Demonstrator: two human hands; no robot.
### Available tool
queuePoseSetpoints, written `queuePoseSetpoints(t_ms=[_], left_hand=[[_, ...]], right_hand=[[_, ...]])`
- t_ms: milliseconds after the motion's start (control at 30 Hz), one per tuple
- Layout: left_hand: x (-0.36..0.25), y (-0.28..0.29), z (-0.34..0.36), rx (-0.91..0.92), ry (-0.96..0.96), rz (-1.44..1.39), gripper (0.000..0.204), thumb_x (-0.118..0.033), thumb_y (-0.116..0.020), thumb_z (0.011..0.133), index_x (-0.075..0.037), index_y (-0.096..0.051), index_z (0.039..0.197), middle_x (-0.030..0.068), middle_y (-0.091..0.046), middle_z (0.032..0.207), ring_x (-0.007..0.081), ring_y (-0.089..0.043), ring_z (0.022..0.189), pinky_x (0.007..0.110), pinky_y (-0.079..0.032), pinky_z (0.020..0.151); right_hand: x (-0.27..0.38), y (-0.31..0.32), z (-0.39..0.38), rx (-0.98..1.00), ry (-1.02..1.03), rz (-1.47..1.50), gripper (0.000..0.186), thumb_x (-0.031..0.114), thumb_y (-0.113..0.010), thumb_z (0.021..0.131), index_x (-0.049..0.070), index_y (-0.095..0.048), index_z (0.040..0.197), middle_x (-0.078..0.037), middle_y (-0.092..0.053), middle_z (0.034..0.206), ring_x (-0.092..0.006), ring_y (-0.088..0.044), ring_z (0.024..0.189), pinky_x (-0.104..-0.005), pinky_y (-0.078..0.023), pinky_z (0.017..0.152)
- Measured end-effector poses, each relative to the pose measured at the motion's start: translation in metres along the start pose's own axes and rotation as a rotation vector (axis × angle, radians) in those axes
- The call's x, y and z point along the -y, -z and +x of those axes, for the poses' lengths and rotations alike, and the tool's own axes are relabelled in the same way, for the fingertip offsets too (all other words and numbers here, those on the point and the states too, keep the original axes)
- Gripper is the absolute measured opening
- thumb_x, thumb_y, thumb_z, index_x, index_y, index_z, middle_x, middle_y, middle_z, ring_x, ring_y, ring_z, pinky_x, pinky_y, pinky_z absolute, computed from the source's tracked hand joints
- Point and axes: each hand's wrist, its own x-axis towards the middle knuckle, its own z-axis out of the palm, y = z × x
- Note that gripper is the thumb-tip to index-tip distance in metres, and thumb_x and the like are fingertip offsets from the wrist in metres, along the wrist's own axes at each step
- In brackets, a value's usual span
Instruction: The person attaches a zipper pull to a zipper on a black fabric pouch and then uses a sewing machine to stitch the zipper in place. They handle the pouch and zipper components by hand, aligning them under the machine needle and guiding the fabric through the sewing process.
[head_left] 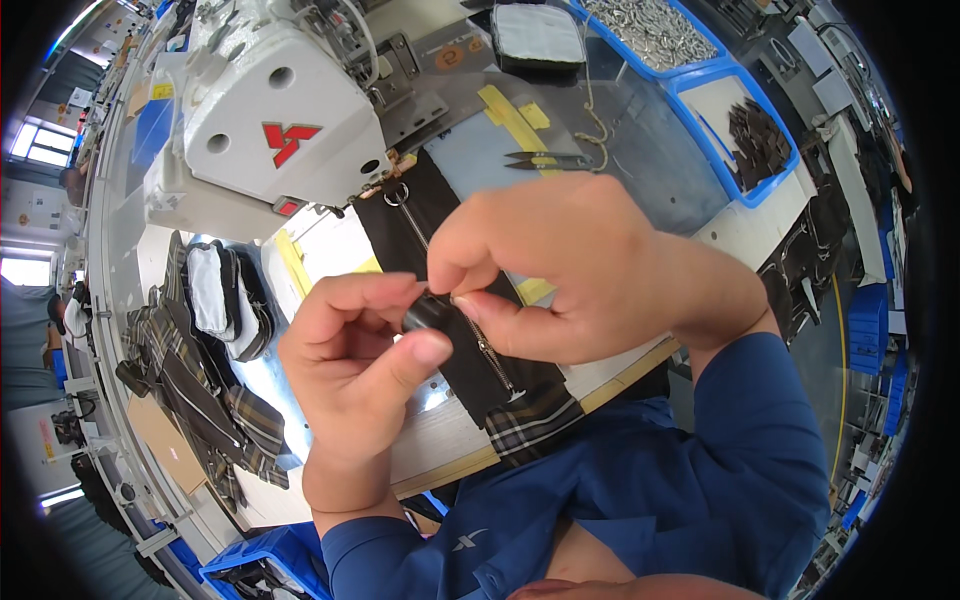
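Between the thumb and fingers of my left hand [355, 360] is a small, dark, rounded piece [426, 313], perhaps a folded fabric tab. My right hand [560, 270] is closed in a pinch right beside it; what its fingertips grip is hidden. Both hands are over a long dark fabric strip [490, 385] with a metal zipper [487, 348] along it. The strip's far end, with a metal ring [396, 195], lies by the white sewing machine [275, 125]. A plaid piece [535, 420] shows at the near end.
Thread snips [548, 160] lie beyond my right hand, near yellow tape [510, 118]. Blue bins hold metal parts [655, 30] and brown tabs [758, 140]. Plaid garment pieces [215, 390] and black-and-white padded pieces [228, 300] are piled at the left.
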Motion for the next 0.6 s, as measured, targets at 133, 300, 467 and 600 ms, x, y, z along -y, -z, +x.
queuePoseSetpoints(t_ms=[133,300,467,600], left_hand=[[-0.0053,0.0048,0.0021,0.018,0.086,0.174,0.02,-0.002,-0.08,0.092,0.005,-0.072,0.109,0.0087,-0.072,0.099,0.0098,-0.064,0.08,0.023,-0.05,0.071],[-0.0049,0.0079,0.0032,0.097,0.068,0.337,0.012,0.001,-0.076,0.092,0.005,-0.075,0.103,0.0068,-0.07,0.092,0.0093,-0.061,0.075,0.023,-0.046,0.066],[-0.0075,0.0048,0.0025,0.116,0.053,0.479,0.009,0.006,-0.073,0.087,0.003,-0.075,0.095,0.0056,-0.069,0.084,0.0094,-0.059,0.072,0.024,-0.043,0.063],[-0.0102,0.0042,0.0036,0.125,0.0,0.582,0.01,0.007,-0.073,0.084,0.002,-0.075,0.092,0.0049,-0.068,0.079,0.0111,-0.058,0.069,0.025,-0.042,0.061]], right_hand=[[0.0019,0.002,-0.0011,0.034,-0.033,-0.043,0.027,-0.004,-0.075,0.078,0.007,-0.07,0.102,-0.003,-0.071,0.088,-0.0193,-0.069,0.068,-0.0301,-0.054,0.06],[0.0059,0.0014,0.0004,0.109,-0.132,0.063,0.028,-0.004,-0.073,0.079,0.007,-0.067,0.105,-0.001,-0.07,0.08,-0.0177,-0.07,0.065,-0.0292,-0.054,0.06],[0.006,0.0031,-0.0001,0.162,-0.214,0.103,0.029,-0.004,-0.072,0.08,0.007,-0.065,0.106,-0.001,-0.068,0.073,-0.0177,-0.07,0.065,-0.0294,-0.054,0.059],[0.0054,0.0041,-0.0003,0.164,-0.189,0.023,0.028,0.0,-0.074,0.079,0.007,-0.066,0.105,-0.002,-0.068,0.076,-0.0196,-0.07,0.065,-0.0307,-0.054,0.059]])
